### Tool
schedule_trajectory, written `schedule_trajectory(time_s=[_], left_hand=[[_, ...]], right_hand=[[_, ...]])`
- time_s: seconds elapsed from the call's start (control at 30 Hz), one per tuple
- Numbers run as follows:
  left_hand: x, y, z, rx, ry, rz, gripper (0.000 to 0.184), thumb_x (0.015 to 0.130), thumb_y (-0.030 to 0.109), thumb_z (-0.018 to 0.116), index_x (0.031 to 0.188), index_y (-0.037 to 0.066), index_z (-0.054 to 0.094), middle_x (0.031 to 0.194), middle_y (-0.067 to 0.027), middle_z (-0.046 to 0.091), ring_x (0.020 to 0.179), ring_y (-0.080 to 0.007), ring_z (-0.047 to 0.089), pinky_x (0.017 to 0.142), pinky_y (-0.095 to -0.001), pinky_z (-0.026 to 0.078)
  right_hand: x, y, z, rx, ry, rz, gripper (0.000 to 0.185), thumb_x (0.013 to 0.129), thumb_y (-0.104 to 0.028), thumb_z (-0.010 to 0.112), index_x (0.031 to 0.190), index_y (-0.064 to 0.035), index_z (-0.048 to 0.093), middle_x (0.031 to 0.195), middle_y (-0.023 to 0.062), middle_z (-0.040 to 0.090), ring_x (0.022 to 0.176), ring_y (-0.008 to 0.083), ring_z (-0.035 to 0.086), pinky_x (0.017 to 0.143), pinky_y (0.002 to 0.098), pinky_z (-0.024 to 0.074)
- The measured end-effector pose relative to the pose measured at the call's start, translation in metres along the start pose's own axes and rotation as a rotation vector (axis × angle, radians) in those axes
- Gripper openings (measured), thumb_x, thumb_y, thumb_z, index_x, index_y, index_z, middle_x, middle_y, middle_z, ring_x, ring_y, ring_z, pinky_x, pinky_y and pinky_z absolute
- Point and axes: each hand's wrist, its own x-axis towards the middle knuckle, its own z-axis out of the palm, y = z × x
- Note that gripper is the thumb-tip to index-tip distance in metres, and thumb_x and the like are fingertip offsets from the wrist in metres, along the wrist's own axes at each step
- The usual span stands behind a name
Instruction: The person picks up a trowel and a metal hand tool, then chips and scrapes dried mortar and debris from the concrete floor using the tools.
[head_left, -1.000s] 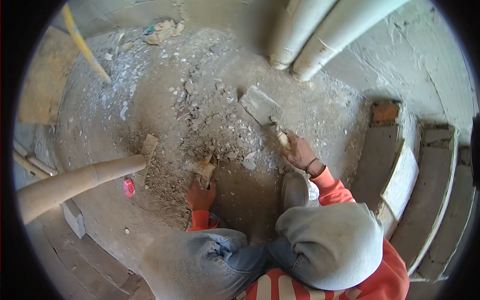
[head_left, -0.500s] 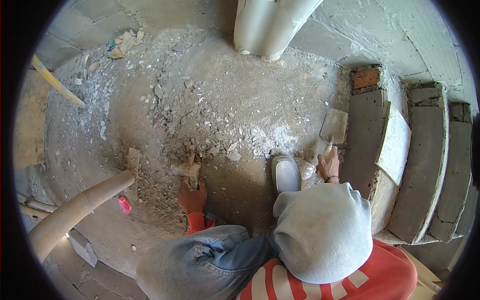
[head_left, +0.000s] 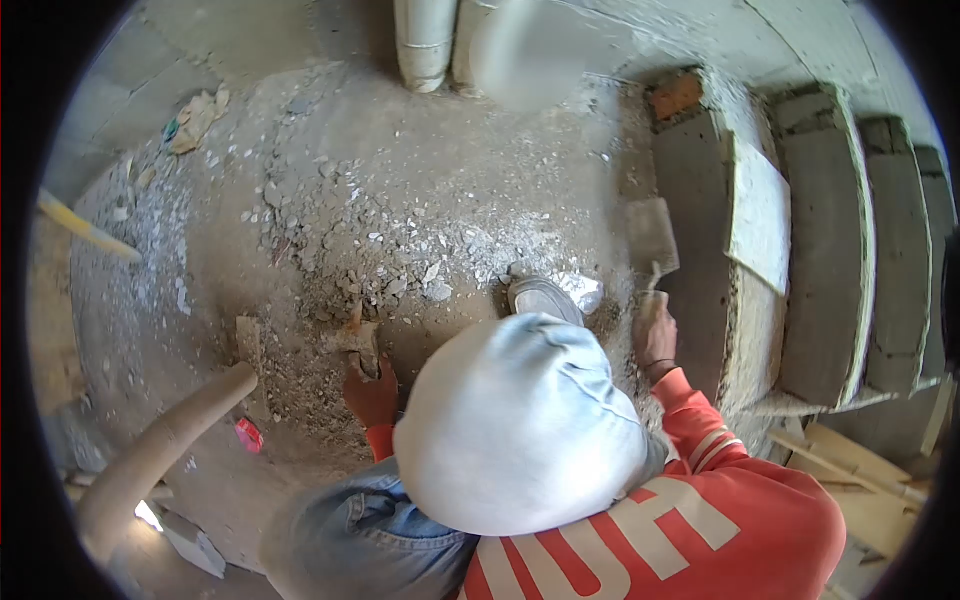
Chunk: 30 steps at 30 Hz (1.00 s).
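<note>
My right hand (head_left: pixel 655 336) is closed around the handle of a trowel. The trowel's square, dusty blade (head_left: pixel 653 236) lies close to the floor beside the lowest step. On the other side, my left hand (head_left: pixel 371 392) grips a dusty, pale flat piece (head_left: pixel 366 341) whose exact kind I cannot make out. That piece sits low at the near edge of a heap of broken rubble (head_left: pixel 390 280). A grey shoe (head_left: pixel 545 298) shows between the hands, partly covered by a pale cap (head_left: pixel 520 430).
Concrete steps (head_left: pixel 820 230) rise on the right, with a loose board (head_left: pixel 760 210) leaning there. A bamboo pole (head_left: pixel 180 430) slants in from the left. White pipes (head_left: pixel 424 45) stand at the back wall. A pink wrapper (head_left: pixel 249 435) lies on the floor.
The view has shifted, and the cap now covers more of the shoe and knees. More of the right sleeve shows. Both hands keep hold of their things, staying near the same floor spots.
</note>
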Motion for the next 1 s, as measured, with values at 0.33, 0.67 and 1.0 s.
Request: schedule_trajectory(time_s=[0.33, 0.67, 1.0], left_hand=[[0.007, -0.003, -0.004, -0.078, -0.051, 0.054, 0.06, 0.077, 0.043, 0.07, 0.114, -0.004, 0.062, 0.103, -0.0277, 0.064, 0.096, -0.0418, 0.063, 0.084, -0.0465, 0.049], [0.011, -0.01, -0.003, -0.094, -0.096, 0.082, 0.062, 0.078, 0.044, 0.069, 0.115, -0.005, 0.061, 0.105, -0.0275, 0.064, 0.097, -0.0417, 0.063, 0.085, -0.0462, 0.049], [0.009, -0.012, -0.006, -0.093, -0.108, 0.045, 0.064, 0.079, 0.045, 0.068, 0.116, -0.006, 0.06, 0.106, -0.0273, 0.064, 0.099, -0.0416, 0.062, 0.087, -0.0458, 0.049]], right_hand=[[-0.063, 0.021, 0.02, 0.013, -0.04, 0.156, 0.033, 0.088, -0.018, 0.05, 0.117, -0.0069, 0.036, 0.091, 0.0318, 0.061, 0.09, 0.0495, 0.059, 0.077, 0.0565, 0.047], [-0.153, 0.076, 0.052, -0.056, -0.062, 0.383, 0.049, 0.085, -0.019, 0.054, 0.128, -0.0065, 0.034, 0.09, 0.0336, 0.061, 0.083, 0.0493, 0.06, 0.074, 0.0573, 0.0456], [-0.067, 0.032, 0.013, -0.154, 0.024, 0.374, 0.043, 0.088, -0.019, 0.053, 0.124, -0.0074, 0.032, 0.097, 0.0282, 0.062, 0.088, 0.0481, 0.061, 0.078, 0.0562, 0.0479]])
